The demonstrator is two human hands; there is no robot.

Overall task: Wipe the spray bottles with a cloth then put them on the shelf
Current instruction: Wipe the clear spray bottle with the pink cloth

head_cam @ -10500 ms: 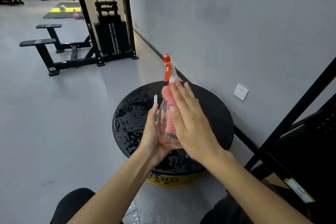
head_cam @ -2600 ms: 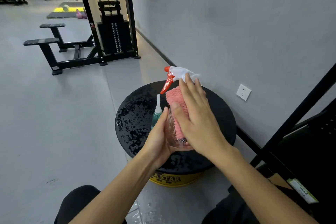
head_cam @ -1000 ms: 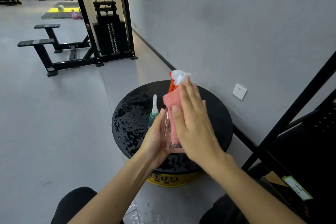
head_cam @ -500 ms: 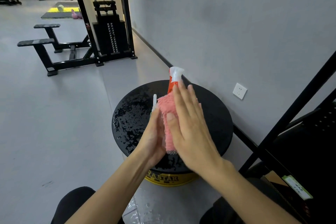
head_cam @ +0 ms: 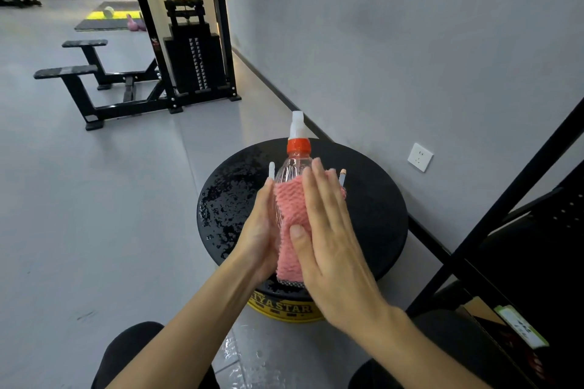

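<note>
A clear spray bottle (head_cam: 292, 167) with an orange collar and a white sprayer head stands upright between my hands, over the black round stool (head_cam: 373, 215). A pink cloth (head_cam: 292, 215) wraps its lower body. My left hand (head_cam: 257, 237) holds the bottle from the left, with its fingers mostly hidden behind it. Flat, with straight fingers, my right hand (head_cam: 328, 230) presses the cloth against the bottle. Behind the hands two more bottles show only their tips: a white nozzle (head_cam: 271, 167) and an orange-tipped nozzle (head_cam: 342, 174). The black shelf rack (head_cam: 518, 180) stands at the right.
The stool top is wet and sits on a yellow base (head_cam: 284, 309). A grey wall with a white socket (head_cam: 419, 157) runs behind it. A black weight machine (head_cam: 192, 60) and benches (head_cam: 76, 73) stand farther left on the grey floor. My knees are at the bottom edge.
The bottle has turned between my hands, so the sprayer head now points away from me. The cloth and my right hand have slid lower, baring the bottle's shoulder and orange collar.
</note>
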